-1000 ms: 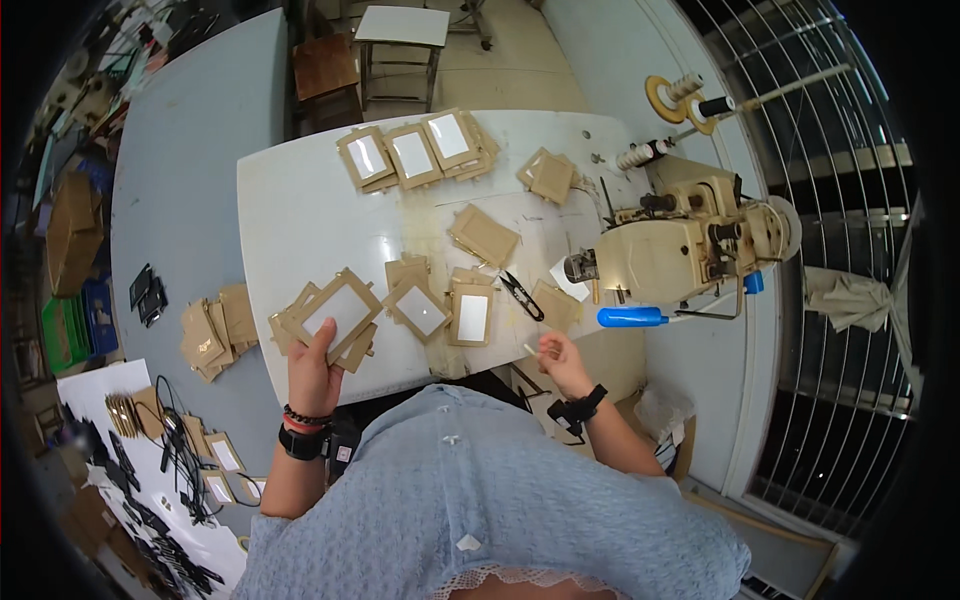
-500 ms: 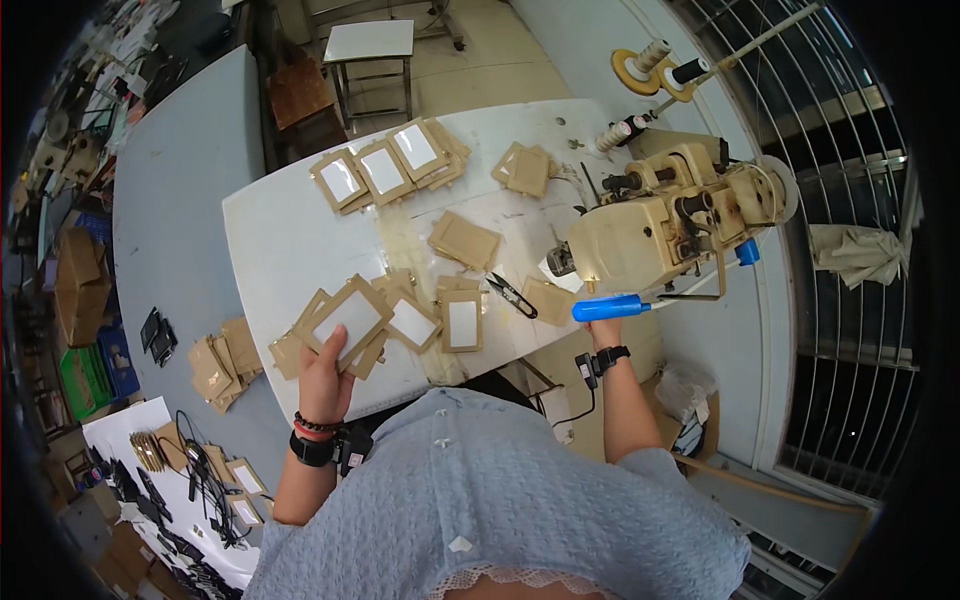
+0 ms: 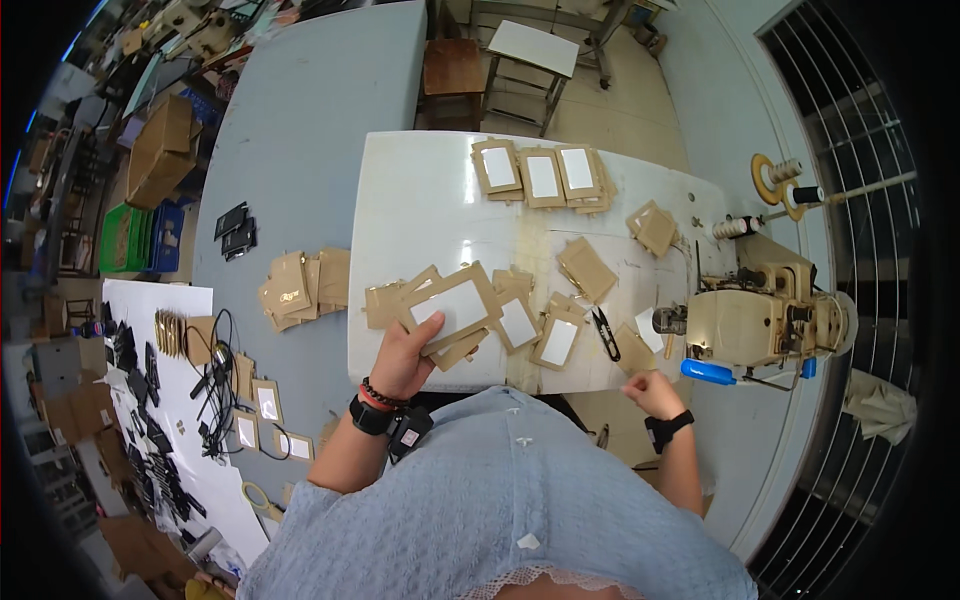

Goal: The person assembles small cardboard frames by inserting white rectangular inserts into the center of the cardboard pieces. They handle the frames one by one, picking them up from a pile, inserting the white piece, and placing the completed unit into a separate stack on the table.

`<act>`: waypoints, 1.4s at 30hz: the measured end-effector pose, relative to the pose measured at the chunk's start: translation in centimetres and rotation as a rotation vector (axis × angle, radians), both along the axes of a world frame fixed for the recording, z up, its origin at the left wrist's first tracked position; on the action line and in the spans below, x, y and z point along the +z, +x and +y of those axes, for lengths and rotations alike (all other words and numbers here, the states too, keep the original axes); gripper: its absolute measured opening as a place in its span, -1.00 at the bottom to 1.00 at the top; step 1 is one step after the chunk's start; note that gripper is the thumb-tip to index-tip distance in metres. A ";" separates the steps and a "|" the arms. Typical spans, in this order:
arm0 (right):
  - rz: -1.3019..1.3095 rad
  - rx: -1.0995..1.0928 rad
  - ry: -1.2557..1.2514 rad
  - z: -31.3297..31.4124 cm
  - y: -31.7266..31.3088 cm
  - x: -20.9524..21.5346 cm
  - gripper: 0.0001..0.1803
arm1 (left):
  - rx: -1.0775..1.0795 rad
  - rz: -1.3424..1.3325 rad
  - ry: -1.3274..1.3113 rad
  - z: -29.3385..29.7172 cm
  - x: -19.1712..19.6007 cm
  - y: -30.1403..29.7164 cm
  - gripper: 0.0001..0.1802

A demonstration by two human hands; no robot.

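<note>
My left hand (image 3: 405,352) grips a small fan of tan card holders, its thumb pressed on the white panel of the top card holder (image 3: 452,308). They are held above the front left of the white table. More card holders (image 3: 517,322) with white panels lie just right of it. My right hand (image 3: 655,394) is at the table's front edge with fingers curled in and nothing visible in them. Close beyond it lies a plain tan piece (image 3: 634,350), with black thread snips (image 3: 606,335) to its left. A sewing machine (image 3: 745,320) with a blue-gripped lever (image 3: 707,372) stands to its right.
Stacks of card holders (image 3: 543,178) lie at the table's far side, with smaller tan pieces (image 3: 653,228) near the machine. Thread cones (image 3: 785,170) stand behind it. On the grey table (image 3: 300,170) at left are a tan pile (image 3: 290,288), black pieces (image 3: 238,232) and cables (image 3: 218,390).
The view has swung left. My right hand has come away from beside the blue-gripped lever, leftward to the table's front edge. My left hand keeps its hold on the card holders.
</note>
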State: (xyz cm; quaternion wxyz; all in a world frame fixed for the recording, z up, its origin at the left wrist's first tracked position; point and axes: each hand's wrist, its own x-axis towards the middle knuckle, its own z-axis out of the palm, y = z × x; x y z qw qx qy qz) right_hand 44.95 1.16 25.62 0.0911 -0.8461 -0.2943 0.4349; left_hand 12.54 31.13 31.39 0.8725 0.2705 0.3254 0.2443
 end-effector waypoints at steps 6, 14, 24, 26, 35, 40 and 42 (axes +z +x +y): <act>0.393 0.002 0.540 14.4 -9.9 7.8 -0.63 | -0.089 0.000 0.145 -0.5 -0.5 0.2 -0.55; 0.482 0.292 0.475 22.7 -11.6 10.2 -0.65 | -0.207 -0.119 0.008 0.5 -1.0 -2.6 -0.33; 0.710 -0.055 0.521 24.7 -19.7 8.1 -0.65 | 0.093 -0.230 -0.026 1.2 -3.5 -4.1 -0.26; 0.300 0.165 0.575 24.9 -20.8 7.9 -0.54 | 0.165 -0.167 -0.044 1.2 -3.4 -4.3 -0.39; 0.457 0.484 0.647 26.9 -19.5 2.8 -0.59 | 0.269 0.071 0.105 0.9 -7.0 -7.3 -0.45; 0.032 0.902 0.752 27.9 -18.9 0.2 -0.62 | -0.101 0.675 0.923 1.9 -7.7 -8.9 -0.49; 0.038 0.993 0.604 28.1 -19.8 -0.5 -0.60 | -0.279 0.886 1.265 1.8 -7.7 -8.8 -0.53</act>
